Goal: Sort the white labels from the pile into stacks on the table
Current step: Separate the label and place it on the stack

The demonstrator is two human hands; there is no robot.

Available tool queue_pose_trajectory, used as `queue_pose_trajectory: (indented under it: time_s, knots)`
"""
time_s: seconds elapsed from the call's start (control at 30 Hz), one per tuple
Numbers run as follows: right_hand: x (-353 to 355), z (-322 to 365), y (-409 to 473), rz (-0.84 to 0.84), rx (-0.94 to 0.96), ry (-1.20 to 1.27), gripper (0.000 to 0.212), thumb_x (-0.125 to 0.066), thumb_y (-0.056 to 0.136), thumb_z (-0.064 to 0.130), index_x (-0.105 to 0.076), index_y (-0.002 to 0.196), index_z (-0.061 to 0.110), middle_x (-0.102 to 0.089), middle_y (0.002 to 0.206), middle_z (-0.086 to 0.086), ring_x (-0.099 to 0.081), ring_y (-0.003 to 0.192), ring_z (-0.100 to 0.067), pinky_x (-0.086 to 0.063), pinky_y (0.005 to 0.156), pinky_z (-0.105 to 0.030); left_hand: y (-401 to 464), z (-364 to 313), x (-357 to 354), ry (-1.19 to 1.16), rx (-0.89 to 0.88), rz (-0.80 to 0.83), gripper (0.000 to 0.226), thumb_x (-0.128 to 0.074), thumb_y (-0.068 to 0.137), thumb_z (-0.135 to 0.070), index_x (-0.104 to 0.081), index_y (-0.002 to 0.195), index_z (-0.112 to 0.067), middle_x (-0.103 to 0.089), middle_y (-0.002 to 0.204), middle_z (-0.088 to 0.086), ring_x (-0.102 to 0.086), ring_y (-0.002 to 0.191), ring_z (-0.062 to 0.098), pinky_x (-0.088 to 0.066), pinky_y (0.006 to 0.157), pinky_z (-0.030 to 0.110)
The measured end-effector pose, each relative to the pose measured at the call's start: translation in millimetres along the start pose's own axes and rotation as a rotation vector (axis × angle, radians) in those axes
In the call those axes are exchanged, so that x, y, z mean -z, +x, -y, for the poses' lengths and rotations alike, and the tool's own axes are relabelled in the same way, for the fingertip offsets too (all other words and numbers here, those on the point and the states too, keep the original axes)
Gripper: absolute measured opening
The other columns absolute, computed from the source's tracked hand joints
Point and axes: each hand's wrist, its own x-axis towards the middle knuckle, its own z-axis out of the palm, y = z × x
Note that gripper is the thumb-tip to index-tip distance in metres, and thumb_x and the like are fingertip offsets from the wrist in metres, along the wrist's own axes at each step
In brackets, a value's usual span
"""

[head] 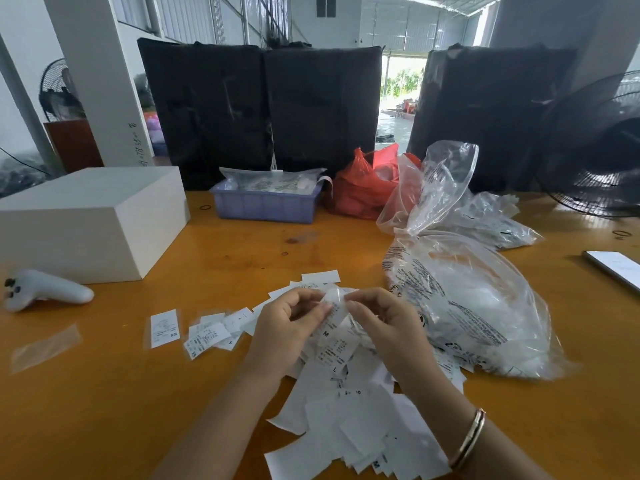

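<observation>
Glossy orange wood table, matt white paper labels, clear crinkly plastic bag.

The worktop was a glossy orange-brown wood surface that mirrored the overhead light in soft patches. Behind it stood large black wrapped bundles, two side by side at the centre and another to the right. A white square pillar rose at the left, with a dark pedestal fan behind it; a second fan stood at the worktop's right edge. The far walls were pale corrugated sheeting under a translucent roof. Between the bundles, an open doorway let in bright daylight and showed green foliage outside.
</observation>
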Motion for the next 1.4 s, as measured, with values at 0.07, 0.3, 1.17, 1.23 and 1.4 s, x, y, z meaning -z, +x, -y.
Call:
queue_pose_trajectory:
  time_s: [0.07,0.3,1.17,1.23,1.4]
  knots:
    - [-0.2,-0.7,0.0,0.025,-0.010,0.004,0.009,-0.067,0.086,0.021,-0.068,0.084,0.030,-0.068,0.076,0.018,-0.060,0.069,0.001,-0.048,0.064,-0.019,-0.3,-0.4,0.6,-0.005,0.009,-0.008,0.007,-0.069,0.085,-0.027,-0.066,0.087,-0.033,-0.071,0.082,-0.013,-0.067,0.082,0.001,-0.050,0.060,0.010]
    - [-2.8,-1.7,-1.0,0.008,-0.012,0.003,0.019,-0.068,0.085,0.009,-0.069,0.085,0.028,-0.070,0.077,0.011,-0.064,0.073,-0.003,-0.051,0.067,-0.017,-2.6,-1.1,-1.8,0.004,-0.013,0.064,0.007,-0.063,0.090,-0.027,-0.065,0.093,-0.033,-0.069,0.084,-0.022,-0.064,0.084,-0.005,-0.048,0.063,0.007]
    - [3.1,-2.7,-1.8,-0.123,0.035,-0.048,0.034,-0.060,0.090,0.003,-0.062,0.084,0.036,-0.068,0.070,0.011,-0.053,0.054,0.002,-0.042,0.050,-0.011,30.8,33.7,74.5,1.083,-0.088,-0.376,0.029,-0.060,0.090,-0.017,-0.062,0.119,-0.022,-0.058,0.123,0.003,-0.050,0.112,0.022,-0.043,0.084,0.033]
    - [4.0,-2.0,-1.7,-0.143,0.072,-0.080,0.035,-0.060,0.090,0.002,-0.062,0.083,0.036,-0.066,0.070,0.011,-0.051,0.052,0.001,-0.040,0.049,-0.011,31.3,32.7,63.2,1.019,-0.248,-0.264,0.028,-0.061,0.089,-0.017,-0.065,0.116,-0.022,-0.061,0.120,-0.001,-0.051,0.110,0.018,-0.042,0.086,0.031]
    - [11.4,2.4,0.5,-0.283,0.312,-0.358,0.027,-0.062,0.084,-0.007,-0.068,0.084,0.019,-0.061,0.080,0.011,-0.054,0.076,-0.003,-0.045,0.068,-0.013,29.4,40.0,46.1,1.099,-0.272,-0.012,0.043,-0.050,0.091,-0.021,-0.053,0.133,-0.031,-0.059,0.129,-0.015,-0.044,0.123,0.010,-0.034,0.099,0.033]
